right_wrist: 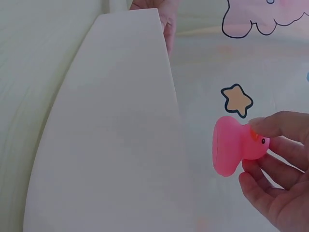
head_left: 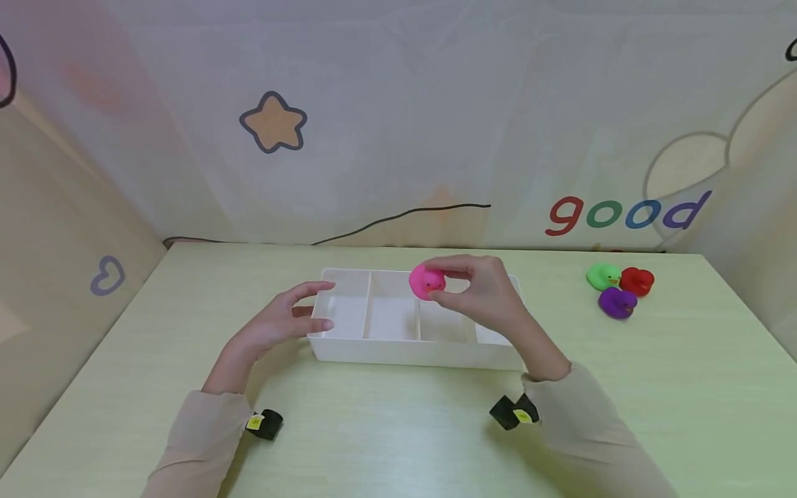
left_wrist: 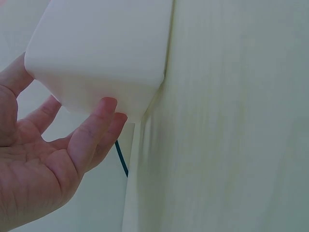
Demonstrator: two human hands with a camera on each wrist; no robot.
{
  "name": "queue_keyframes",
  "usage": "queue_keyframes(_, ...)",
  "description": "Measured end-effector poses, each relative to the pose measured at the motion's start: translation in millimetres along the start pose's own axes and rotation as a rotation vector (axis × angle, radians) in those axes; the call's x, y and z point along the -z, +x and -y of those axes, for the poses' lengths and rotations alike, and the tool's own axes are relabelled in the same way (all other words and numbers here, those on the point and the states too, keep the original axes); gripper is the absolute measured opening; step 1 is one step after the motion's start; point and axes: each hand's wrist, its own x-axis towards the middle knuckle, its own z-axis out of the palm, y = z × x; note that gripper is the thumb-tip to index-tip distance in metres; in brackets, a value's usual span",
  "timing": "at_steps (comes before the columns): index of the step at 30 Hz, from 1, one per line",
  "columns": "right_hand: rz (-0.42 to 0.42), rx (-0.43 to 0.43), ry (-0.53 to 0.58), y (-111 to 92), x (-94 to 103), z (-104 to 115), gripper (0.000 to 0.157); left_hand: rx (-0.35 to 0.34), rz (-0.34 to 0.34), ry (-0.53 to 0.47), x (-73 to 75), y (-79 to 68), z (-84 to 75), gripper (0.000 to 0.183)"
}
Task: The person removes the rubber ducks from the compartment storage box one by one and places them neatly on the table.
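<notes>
A white divided tray [head_left: 405, 353] stands on the table. At its left end, my left hand [head_left: 289, 318] holds the wall, thumb and index finger over the rim; in the left wrist view other fingertips [left_wrist: 107, 105] touch the outside of that end. Above the tray's middle compartments, my right hand [head_left: 486, 290] pinches a pink rubber duck [head_left: 423, 282] between thumb and fingers. The right wrist view shows this duck [right_wrist: 229, 147] beyond the tray's long wall [right_wrist: 111, 125], its base free of the fingers. Part of the tray's right side is hidden by my right hand.
Three more rubber ducks sit close together at the table's back right: a green duck [head_left: 602, 277], a red duck [head_left: 637, 282] and a purple duck [head_left: 618, 303]. A printed cloth backdrop [head_left: 398, 138] rises behind the pale table [head_left: 386, 429].
</notes>
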Motion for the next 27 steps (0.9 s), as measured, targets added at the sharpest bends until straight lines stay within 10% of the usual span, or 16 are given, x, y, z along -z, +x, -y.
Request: queue_keyframes(27,-0.081,-0.188,-0.193,-37,71.1,-37,0.038,0.017,-0.016,0.01,0.2,-2.1,0.8,0.066)
